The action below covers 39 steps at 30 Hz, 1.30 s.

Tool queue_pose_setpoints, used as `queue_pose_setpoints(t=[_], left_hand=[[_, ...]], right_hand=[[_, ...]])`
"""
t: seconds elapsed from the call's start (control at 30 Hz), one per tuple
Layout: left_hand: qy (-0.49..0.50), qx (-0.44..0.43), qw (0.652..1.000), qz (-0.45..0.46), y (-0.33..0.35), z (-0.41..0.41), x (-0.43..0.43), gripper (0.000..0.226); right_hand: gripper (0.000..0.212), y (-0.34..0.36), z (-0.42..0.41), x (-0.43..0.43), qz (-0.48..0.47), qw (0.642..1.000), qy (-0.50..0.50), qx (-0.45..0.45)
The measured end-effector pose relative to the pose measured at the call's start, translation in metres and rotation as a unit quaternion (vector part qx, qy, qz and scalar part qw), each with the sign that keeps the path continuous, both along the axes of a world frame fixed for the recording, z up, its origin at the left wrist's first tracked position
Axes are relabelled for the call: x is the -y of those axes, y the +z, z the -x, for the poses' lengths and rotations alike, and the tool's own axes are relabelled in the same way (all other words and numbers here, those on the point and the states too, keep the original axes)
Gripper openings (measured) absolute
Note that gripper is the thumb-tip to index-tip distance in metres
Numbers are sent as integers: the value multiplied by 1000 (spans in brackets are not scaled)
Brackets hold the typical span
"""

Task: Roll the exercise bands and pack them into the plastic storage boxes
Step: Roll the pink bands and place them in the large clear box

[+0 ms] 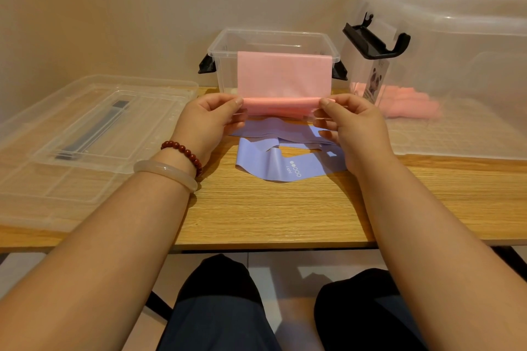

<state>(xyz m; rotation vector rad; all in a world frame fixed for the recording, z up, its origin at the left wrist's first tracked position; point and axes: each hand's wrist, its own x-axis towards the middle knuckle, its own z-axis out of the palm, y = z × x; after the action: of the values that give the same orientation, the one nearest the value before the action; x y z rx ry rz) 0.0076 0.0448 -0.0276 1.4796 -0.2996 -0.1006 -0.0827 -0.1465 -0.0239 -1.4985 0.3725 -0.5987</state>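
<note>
We've got one pink stretchy exercise band (283,77), its rolled end pinched at each side by our left hand (211,117) and right hand (350,122), the rest draped over one small clear plastic box (271,37), above a lilac flat band (268,165).

The purple band (273,165) reads "Light" beside a dot row.

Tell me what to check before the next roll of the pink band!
1. Left hand and right hand pinch the pink stretchy exercise band's rolled end: ok.
2. Its loose sheet hangs flat, untwisted: ok.
3. Small clear plastic box open on top: ok.
4. Roll tight and even: cannot tell.
5. Purple flat exercise band on the wooden table rolled: not ok.
</note>
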Motion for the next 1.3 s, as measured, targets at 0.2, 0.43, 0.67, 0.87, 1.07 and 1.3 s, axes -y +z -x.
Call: queue_pose_setpoints(t=[0.2, 0.43, 0.67, 0.87, 1.07, 1.3], left_hand=[[6, 7, 1000, -4, -1, -1, 0, 11], [7, 23, 999, -25, 0, 0, -1, 16], [-1, -4, 1000, 3, 1, 0, -1, 5], [-4, 5, 1000, -12, 1, 1, -1, 11], [16, 7, 1000, -6, -1, -1, -1, 7], [15, 21, 1000, -12, 1, 0, -1, 14]], right_hand=[[5, -1, -1, 0, -2, 1000, -14, 2], [15, 0, -1, -1, 16, 1000, -1, 18], [7, 1, 0, -1, -13, 1000, 16, 17], [6, 0, -1, -1, 11, 1000, -5, 4], [8, -2, -3, 1, 10, 1000, -22, 2], [13, 0, -2, 0, 18, 999, -16, 26]])
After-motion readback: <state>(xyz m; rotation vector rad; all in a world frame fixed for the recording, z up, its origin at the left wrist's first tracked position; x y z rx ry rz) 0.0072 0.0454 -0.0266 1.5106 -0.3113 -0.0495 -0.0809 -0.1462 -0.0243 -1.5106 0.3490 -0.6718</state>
